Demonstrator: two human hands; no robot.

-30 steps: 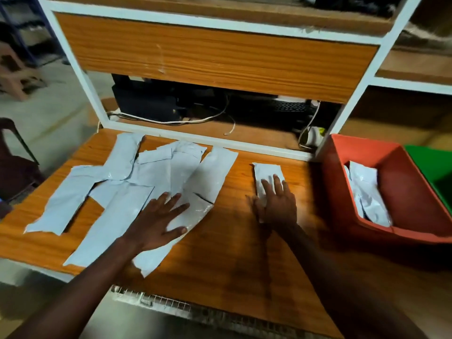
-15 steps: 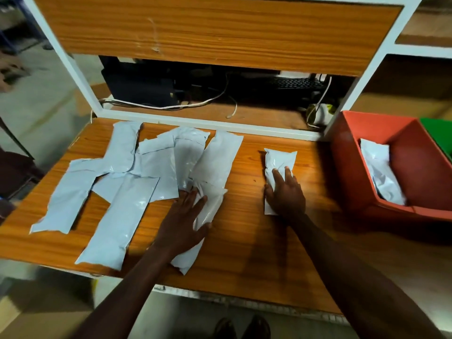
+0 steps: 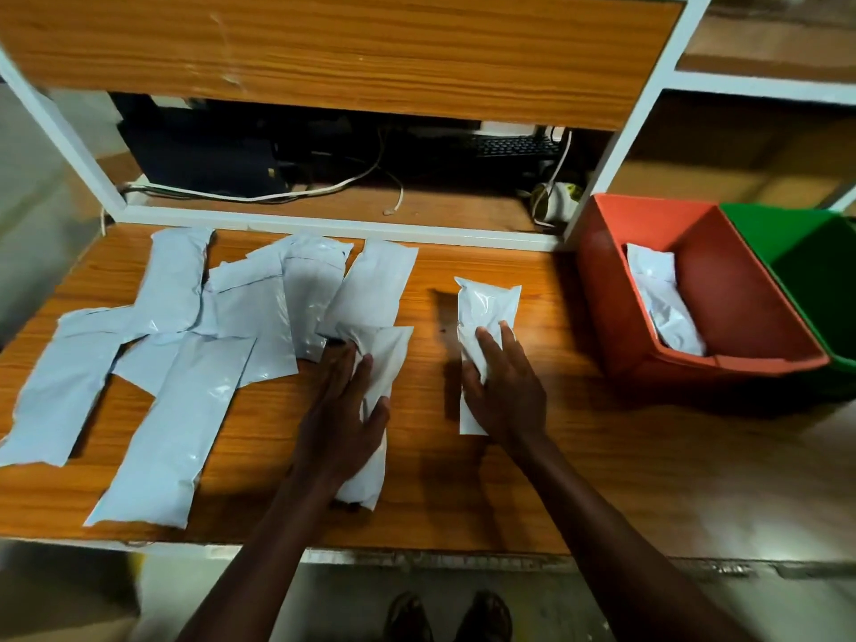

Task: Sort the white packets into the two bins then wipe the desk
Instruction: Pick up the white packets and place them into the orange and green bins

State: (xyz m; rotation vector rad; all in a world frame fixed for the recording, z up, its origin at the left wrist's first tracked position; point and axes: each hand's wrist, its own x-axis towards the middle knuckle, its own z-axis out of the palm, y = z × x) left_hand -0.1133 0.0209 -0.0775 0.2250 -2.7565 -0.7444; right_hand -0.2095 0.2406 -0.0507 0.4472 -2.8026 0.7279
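- The left hand (image 3: 345, 410) lies palm down, low in the middle of the frame, its forearm coming up from the bottom edge. Its fingers are laid loosely along a long packet (image 3: 370, 410), curling a little round its left edge; whether it has a real hold or only presses is not clear.
- The right hand (image 3: 505, 386) lies flat, right of centre, fingers together and pointing to the top of the frame. It presses on the lower half of a small packet (image 3: 486, 308) and does not close round it.
- The small packet stands alone on bare wood, between the long packet and the red bin (image 3: 602, 280).
- The remaining white packets (image 3: 185, 363) overlap in a loose spread across the left half of the desk (image 3: 463, 502).
- The red bin sits at the right edge of the desk with one packet in the bin (image 3: 662, 294) leaning on its near wall. The green bin (image 3: 815, 252) touches its right side.
- Above the desk a shelf holds dark equipment, a keyboard (image 3: 514, 145) and loose white cables (image 3: 278, 194). A pair of shoes (image 3: 449, 616) shows at the bottom, on the floor.
- Against half a second ago, the left hand has slid right and down the long packet, which has folded over near its middle. The right hand has kept its place on the small packet.
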